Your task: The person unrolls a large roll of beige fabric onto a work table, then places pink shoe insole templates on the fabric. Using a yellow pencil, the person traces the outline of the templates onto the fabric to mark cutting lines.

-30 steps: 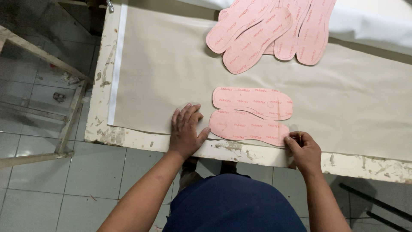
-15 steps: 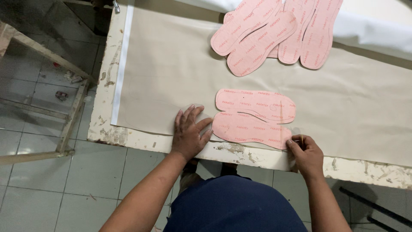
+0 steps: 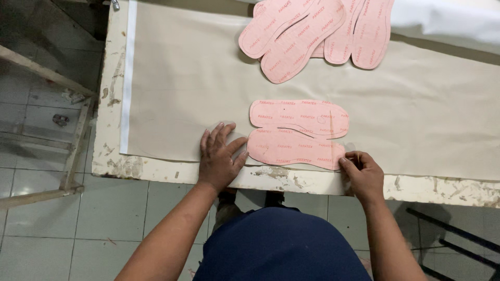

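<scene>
Two pink sole-shaped insole boards (image 3: pixel 297 132) lie side by side on the beige sheet (image 3: pixel 182 93), close to the worn white table edge (image 3: pixel 271 177) at 6 o'clock. The left hand (image 3: pixel 219 158) lies flat and open at their 9 o'clock end. The right hand (image 3: pixel 362 171) pinches the nearer board's 3 o'clock end. About five more pink boards (image 3: pixel 312 31) are piled at 12 o'clock, with bare sheet between.
</scene>
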Motion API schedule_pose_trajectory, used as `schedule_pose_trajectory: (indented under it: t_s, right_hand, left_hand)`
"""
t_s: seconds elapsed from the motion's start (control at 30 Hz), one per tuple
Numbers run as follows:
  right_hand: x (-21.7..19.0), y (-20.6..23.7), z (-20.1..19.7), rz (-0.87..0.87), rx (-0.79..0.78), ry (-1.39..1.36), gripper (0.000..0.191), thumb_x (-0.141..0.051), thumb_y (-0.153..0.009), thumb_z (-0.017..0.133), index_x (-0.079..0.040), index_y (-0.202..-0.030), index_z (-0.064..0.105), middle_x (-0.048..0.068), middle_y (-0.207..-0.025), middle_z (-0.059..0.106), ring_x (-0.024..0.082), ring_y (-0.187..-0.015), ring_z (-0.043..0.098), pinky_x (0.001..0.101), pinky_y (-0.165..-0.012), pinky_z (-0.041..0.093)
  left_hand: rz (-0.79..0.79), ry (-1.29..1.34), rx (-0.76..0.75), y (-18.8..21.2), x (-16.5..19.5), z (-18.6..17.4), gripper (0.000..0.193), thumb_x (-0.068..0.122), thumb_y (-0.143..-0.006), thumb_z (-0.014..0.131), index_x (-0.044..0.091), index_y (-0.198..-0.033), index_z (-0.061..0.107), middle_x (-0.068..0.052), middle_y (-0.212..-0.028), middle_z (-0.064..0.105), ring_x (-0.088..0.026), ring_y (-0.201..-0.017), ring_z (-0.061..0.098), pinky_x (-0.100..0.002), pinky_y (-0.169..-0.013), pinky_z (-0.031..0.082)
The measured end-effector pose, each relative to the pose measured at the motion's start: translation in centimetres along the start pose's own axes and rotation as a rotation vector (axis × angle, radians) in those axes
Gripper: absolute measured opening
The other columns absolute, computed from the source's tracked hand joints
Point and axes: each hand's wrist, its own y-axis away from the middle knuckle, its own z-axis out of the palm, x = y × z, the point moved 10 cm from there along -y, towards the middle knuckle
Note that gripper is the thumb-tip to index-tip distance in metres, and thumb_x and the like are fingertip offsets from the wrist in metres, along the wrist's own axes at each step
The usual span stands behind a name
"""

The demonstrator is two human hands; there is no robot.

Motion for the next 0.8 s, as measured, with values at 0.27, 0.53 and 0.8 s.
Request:
schedule_pose_trajectory:
  t_s: [0.27, 0.53, 0.8]
  right_hand:
    - [-0.6, 0.4, -0.1, -0.012, 0.017, 0.022, 0.024, -0.020, -0.091, 0.077, -0.005, -0.110, 0.073, 0.004, -0.094, 0.073, 0.010, -0.083, 0.066, 0.0266, -0.074, 0.055]
    - [-1.0, 0.4, 0.0, -0.046, 0.003, 0.000, 0.023, -0.020, -0.091, 0.077, -0.004, -0.108, 0.073, 0.004, -0.092, 0.073, 0.009, -0.081, 0.065, 0.0257, -0.073, 0.054]
    - [-2.0, 0.7, 0.1, 0.012, -0.029, 0.281, 0.024, -0.025, -0.093, 0.074, -0.005, -0.107, 0.072, 0.008, -0.092, 0.074, 0.017, -0.081, 0.069, 0.0309, -0.075, 0.055]
  left_hand:
    - [-0.004, -0.012, -0.009, -0.1, 0.0, 0.0, 0.034, 0.038, -0.089, 0.070, 0.026, -0.121, 0.073, -0.008, -0.151, 0.046, -0.029, -0.149, 0.029, -0.052, -0.125, 0.013]
    - [0.027, -0.023, 0.004, -0.1, 0.4, 0.0, 0.035, 0.038, -0.090, 0.070, 0.026, -0.122, 0.073, -0.008, -0.151, 0.045, -0.031, -0.149, 0.028, -0.055, -0.124, 0.011]
    - [0.318, -0.153, -0.173, 0.2, 5.8, 6.3, 0.023, 0.010, -0.107, 0.058, 0.016, -0.125, 0.069, -0.002, -0.158, 0.050, -0.022, -0.154, 0.044, -0.046, -0.131, 0.038]
